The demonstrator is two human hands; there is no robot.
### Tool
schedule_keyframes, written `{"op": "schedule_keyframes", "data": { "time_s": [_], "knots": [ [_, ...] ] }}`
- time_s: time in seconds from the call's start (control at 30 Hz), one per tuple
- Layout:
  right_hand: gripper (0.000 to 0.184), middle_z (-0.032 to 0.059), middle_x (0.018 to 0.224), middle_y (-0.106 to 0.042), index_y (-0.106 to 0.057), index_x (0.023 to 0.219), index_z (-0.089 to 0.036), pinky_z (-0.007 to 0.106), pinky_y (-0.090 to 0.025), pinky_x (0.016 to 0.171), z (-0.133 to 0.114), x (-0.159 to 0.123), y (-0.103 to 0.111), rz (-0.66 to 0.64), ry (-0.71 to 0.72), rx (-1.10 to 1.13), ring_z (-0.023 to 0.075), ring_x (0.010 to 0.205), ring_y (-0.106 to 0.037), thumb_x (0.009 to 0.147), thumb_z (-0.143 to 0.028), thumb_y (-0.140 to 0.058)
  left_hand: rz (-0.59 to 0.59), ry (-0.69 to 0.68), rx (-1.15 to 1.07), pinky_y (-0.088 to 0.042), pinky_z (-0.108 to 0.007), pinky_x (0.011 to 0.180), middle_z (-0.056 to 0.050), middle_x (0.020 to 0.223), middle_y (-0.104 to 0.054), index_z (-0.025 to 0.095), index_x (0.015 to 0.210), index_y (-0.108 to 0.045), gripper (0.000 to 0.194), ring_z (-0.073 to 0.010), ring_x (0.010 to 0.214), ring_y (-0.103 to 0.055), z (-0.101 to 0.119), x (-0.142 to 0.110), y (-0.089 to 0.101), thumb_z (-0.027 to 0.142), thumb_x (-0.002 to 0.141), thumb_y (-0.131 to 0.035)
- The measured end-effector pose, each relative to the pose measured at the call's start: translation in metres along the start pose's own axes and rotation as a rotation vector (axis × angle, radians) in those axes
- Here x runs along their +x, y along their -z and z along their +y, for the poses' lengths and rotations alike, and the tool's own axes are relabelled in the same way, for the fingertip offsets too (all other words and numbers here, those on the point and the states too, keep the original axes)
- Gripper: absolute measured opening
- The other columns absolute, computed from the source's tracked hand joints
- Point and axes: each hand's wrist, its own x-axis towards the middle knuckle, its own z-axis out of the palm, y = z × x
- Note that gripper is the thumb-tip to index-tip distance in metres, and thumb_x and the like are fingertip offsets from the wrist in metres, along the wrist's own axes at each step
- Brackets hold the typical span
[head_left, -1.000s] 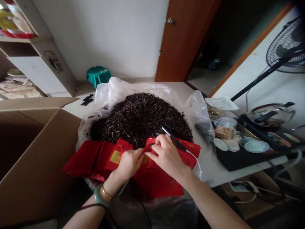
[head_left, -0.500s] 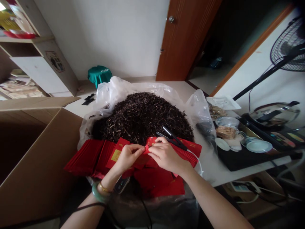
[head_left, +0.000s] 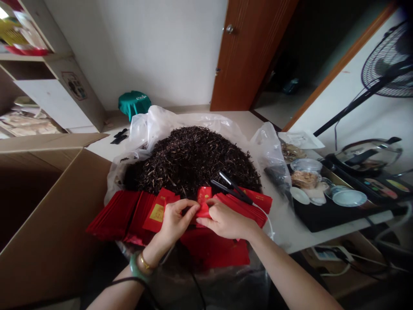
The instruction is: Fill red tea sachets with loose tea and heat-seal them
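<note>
Between my left hand [head_left: 176,221] and my right hand [head_left: 226,221], a small red sachet [head_left: 203,202] stands upright, pinched at its lower part by the fingers of both hands. Rows of red sachets [head_left: 112,215] with gold labels lie under and beside my hands. Just beyond my right hand rests a black clamp-style heat sealer [head_left: 234,192] with a white cord [head_left: 266,219], not touching my fingers. Behind the sachets rises a large heap of dark dried tea leaves [head_left: 190,163], held in a white plastic bag [head_left: 151,129].
An open cardboard box [head_left: 41,202] stands to the left. On the right, a black tray [head_left: 309,219] holds small dishes and cups, with a lidded pot [head_left: 368,157] and a standing fan [head_left: 387,60] beyond. A green cloth-covered object [head_left: 134,103] sits on the floor ahead.
The red sachet now stands more upright and shows more clearly between my hands. My right hand has dropped lower and moved slightly back from the heat sealer.
</note>
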Motion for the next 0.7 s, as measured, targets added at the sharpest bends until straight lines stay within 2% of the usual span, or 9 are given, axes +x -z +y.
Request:
{"op": "schedule_keyframes", "data": {
  "time_s": [0.13, 0.2, 0.33, 0.4, 0.47, 0.53, 0.6, 0.7],
  "knots": [
    [0.014, 0.0046, 0.093, -0.07, -0.066, 0.087, -0.02, 0.031, -0.048, 0.086, -0.001, 0.0, 0.003, 0.005, 0.068, 0.102, 0.0185, 0.095, -0.061, 0.091, -0.02, -0.053, 0.046, -0.135, 0.16, -0.05, -0.019, 0.056, -0.003, 0.064, -0.071, 0.018, 0.074, -0.07, 0.026, -0.0125, 0.056, -0.064, -0.006, 0.003, 0.009, 0.033, 0.088, -0.054],
    [0.017, 0.0037, 0.088, -0.07, -0.065, 0.082, -0.019, 0.028, -0.05, 0.079, 0.001, 0.002, 0.0, -0.007, 0.069, 0.17, 0.0169, 0.085, -0.062, 0.091, -0.02, -0.051, 0.063, -0.213, 0.23, -0.049, -0.019, 0.056, -0.003, 0.063, -0.07, 0.018, 0.075, -0.07, 0.027, -0.0121, 0.055, -0.064, -0.008, 0.002, 0.011, 0.032, 0.09, -0.052],
    [0.027, 0.0003, 0.072, -0.065, -0.059, 0.074, -0.019, 0.024, -0.047, 0.06, 0.01, 0.005, -0.006, -0.02, -0.075, 0.355, 0.014, 0.065, -0.058, 0.095, -0.025, -0.042, 0.058, -0.374, 0.326, -0.051, -0.023, 0.062, -0.006, 0.074, -0.073, 0.017, 0.092, -0.068, 0.026, -0.0139, 0.062, -0.067, -0.009, 0.0, 0.011, 0.027, 0.094, -0.045],
    [0.029, -0.0011, 0.069, -0.063, -0.055, 0.07, -0.019, 0.024, -0.047, 0.059, 0.015, 0.004, -0.006, -0.004, -0.14, 0.401, 0.0139, 0.064, -0.058, 0.095, -0.028, -0.043, 0.032, -0.478, 0.387, -0.053, -0.028, 0.071, -0.009, 0.087, -0.074, 0.016, 0.107, -0.064, 0.026, -0.0176, 0.075, -0.069, -0.009, -0.001, 0.008, 0.031, 0.093, -0.048],
    [0.033, -0.0024, 0.064, -0.06, -0.051, 0.064, -0.02, 0.025, -0.046, 0.057, 0.019, 0.002, -0.003, 0.02, -0.18, 0.403, 0.0137, 0.06, -0.056, 0.095, -0.032, -0.043, 0.024, -0.569, 0.479, -0.05, -0.036, 0.084, -0.014, 0.103, -0.072, 0.015, 0.121, -0.058, 0.041, -0.0248, 0.096, -0.067, -0.01, -0.002, 0.004, 0.04, 0.088, -0.055],
    [0.039, -0.0026, 0.061, -0.058, -0.049, 0.062, -0.021, 0.026, -0.046, 0.055, 0.021, 0.0, 0.0, 0.044, -0.187, 0.404, 0.0141, 0.058, -0.055, 0.095, -0.039, -0.041, 0.041, -0.602, 0.585, -0.043, -0.043, 0.095, -0.017, 0.118, -0.066, 0.014, 0.129, -0.052, 0.053, -0.0309, 0.115, -0.059, -0.011, -0.003, -0.002, 0.043, 0.085, -0.059],
    [0.044, -0.0014, 0.065, -0.062, -0.053, 0.065, -0.022, 0.027, -0.049, 0.058, 0.022, -0.001, 0.003, 0.052, -0.144, 0.431, 0.0155, 0.062, -0.058, 0.096, -0.048, -0.036, 0.062, -0.581, 0.68, -0.038, -0.043, 0.099, -0.018, 0.126, -0.062, 0.014, 0.132, -0.05, 0.052, -0.0322, 0.123, -0.053, -0.012, -0.006, -0.007, 0.038, 0.087, -0.058],
    [0.055, 0.0012, 0.073, -0.068, -0.063, 0.075, -0.024, 0.031, -0.053, 0.076, 0.018, 0.0, 0.006, 0.041, -0.04, 0.497, 0.0183, 0.081, -0.065, 0.096, -0.058, -0.025, 0.068, -0.584, 0.747, -0.04, -0.039, 0.092, -0.017, 0.127, -0.062, 0.014, 0.132, -0.049, 0.046, -0.03, 0.118, -0.056, -0.013, -0.009, -0.012, 0.033, 0.09, -0.054]
  ]
}}
